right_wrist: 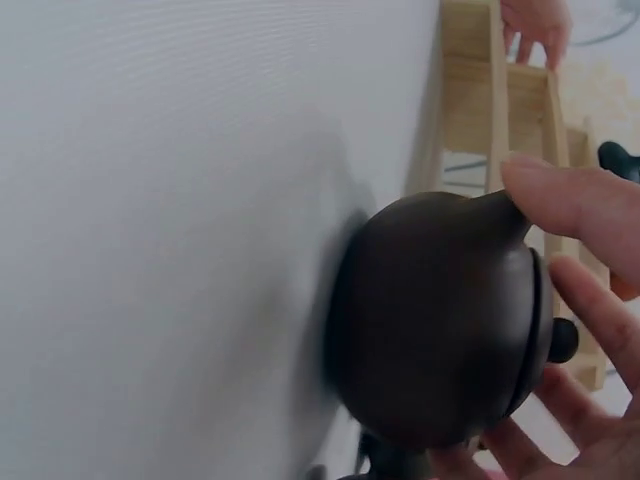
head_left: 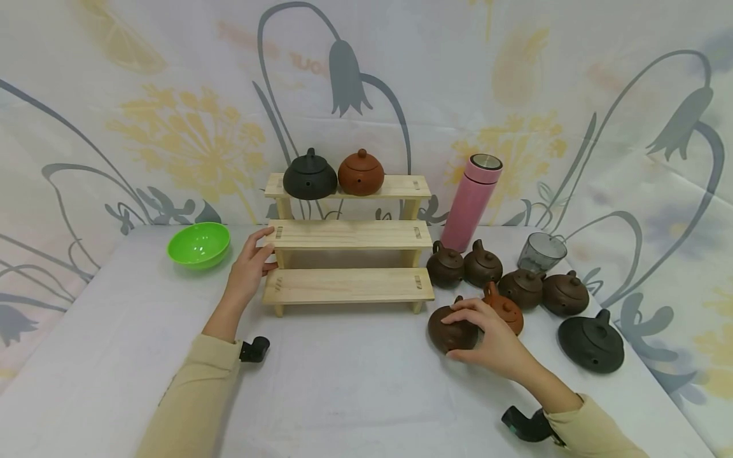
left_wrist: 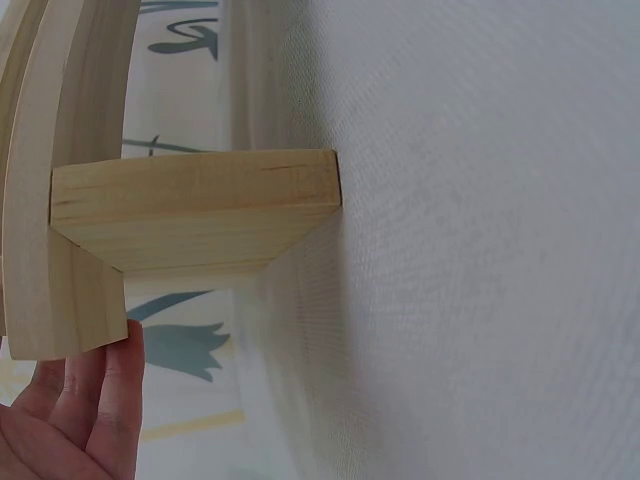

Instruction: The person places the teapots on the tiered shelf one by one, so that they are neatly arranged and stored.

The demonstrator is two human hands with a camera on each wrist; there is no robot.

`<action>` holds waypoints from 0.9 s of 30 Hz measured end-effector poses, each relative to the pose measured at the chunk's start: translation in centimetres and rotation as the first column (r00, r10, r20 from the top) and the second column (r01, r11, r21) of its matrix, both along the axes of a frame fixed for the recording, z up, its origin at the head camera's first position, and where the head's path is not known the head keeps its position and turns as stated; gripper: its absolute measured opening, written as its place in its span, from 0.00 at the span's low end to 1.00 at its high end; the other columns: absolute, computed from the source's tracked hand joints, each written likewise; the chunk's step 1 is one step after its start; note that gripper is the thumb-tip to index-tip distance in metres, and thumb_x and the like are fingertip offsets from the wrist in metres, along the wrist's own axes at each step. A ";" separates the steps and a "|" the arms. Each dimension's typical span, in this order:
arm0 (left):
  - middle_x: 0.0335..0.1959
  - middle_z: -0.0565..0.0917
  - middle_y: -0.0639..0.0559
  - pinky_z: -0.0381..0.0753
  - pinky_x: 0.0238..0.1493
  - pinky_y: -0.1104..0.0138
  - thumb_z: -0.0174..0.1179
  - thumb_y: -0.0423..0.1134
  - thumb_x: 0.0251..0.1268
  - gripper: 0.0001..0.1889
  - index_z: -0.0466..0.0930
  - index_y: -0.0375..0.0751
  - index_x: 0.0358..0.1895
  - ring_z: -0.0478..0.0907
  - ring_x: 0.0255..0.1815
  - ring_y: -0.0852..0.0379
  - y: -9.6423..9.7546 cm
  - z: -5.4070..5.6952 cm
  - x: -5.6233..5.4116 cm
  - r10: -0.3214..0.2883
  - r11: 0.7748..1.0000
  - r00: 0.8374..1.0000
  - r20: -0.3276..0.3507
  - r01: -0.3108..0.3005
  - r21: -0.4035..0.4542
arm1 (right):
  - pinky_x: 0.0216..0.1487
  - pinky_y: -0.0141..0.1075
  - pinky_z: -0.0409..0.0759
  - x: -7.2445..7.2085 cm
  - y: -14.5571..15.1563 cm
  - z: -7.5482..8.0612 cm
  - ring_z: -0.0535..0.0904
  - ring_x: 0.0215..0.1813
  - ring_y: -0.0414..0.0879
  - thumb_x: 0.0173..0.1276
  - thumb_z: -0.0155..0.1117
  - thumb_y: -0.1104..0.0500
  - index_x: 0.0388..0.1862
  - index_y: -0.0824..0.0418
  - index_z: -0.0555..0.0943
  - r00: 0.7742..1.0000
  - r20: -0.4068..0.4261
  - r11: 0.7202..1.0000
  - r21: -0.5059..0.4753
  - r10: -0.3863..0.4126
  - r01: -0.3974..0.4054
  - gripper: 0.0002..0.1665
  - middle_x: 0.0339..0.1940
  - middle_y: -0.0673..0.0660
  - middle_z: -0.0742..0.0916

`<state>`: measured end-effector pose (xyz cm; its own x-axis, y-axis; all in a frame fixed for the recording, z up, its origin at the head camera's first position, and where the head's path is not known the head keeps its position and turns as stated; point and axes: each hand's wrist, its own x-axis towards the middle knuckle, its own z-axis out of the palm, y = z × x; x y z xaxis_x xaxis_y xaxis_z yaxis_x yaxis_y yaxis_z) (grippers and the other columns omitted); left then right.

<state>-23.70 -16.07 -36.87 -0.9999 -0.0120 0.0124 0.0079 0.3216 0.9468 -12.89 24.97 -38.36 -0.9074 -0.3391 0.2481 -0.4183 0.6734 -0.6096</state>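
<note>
Gripped brown teapot (right_wrist: 430,320) — lidded.

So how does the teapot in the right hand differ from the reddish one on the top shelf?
Colour: the held teapot is dark brown; the reddish teapot is orange-brown.
Contact: the right hand grips the held teapot; no hand touches the reddish teapot.
Place: the held teapot is down by the tabletop; the reddish teapot stands on the top shelf.
Both have rounded bodies and knobbed lids.
</note>
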 end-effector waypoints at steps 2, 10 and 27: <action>0.60 0.69 0.35 0.68 0.59 0.50 0.39 0.51 0.74 0.25 0.54 0.56 0.72 0.73 0.53 0.36 0.0 0.0 0.0 -0.001 1.000 1.000 -0.002 0.001 0.002 | 0.56 0.58 0.67 0.3 0.1 -0.2 0.66 0.58 0.57 0.41 0.81 0.57 0.48 0.54 0.80 1.000 0.023 0.999 -0.025 -0.018 0.019 0.32 0.54 0.59 0.72; 0.59 0.69 0.35 0.69 0.59 0.51 0.39 0.51 0.74 0.25 0.55 0.56 0.71 0.74 0.52 0.36 0.1 0.0 -0.1 0.004 1.000 1.000 0.000 -0.004 0.000 | 0.56 0.62 0.65 0.6 0.1 -0.9 0.65 0.60 0.61 0.43 0.80 0.51 0.60 0.57 0.70 0.985 0.139 0.993 -0.051 -0.099 0.106 0.44 0.56 0.64 0.69; 0.59 0.69 0.35 0.69 0.58 0.51 0.39 0.51 0.74 0.25 0.55 0.56 0.71 0.74 0.53 0.36 0.0 -0.1 -0.4 0.004 1.000 1.000 -0.002 -0.004 -0.008 | 0.58 0.54 0.68 0.2 -0.3 -0.1 0.69 0.59 0.57 0.41 0.81 0.57 0.57 0.56 0.74 0.951 0.299 0.966 -0.207 -0.085 0.152 0.41 0.59 0.60 0.74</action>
<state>-24.05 -16.10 -37.02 -0.9998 -0.0161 0.0150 0.0088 0.3289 0.9443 -12.67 24.64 -38.46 -0.9813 -0.1903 0.0303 -0.1302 0.5385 -0.8325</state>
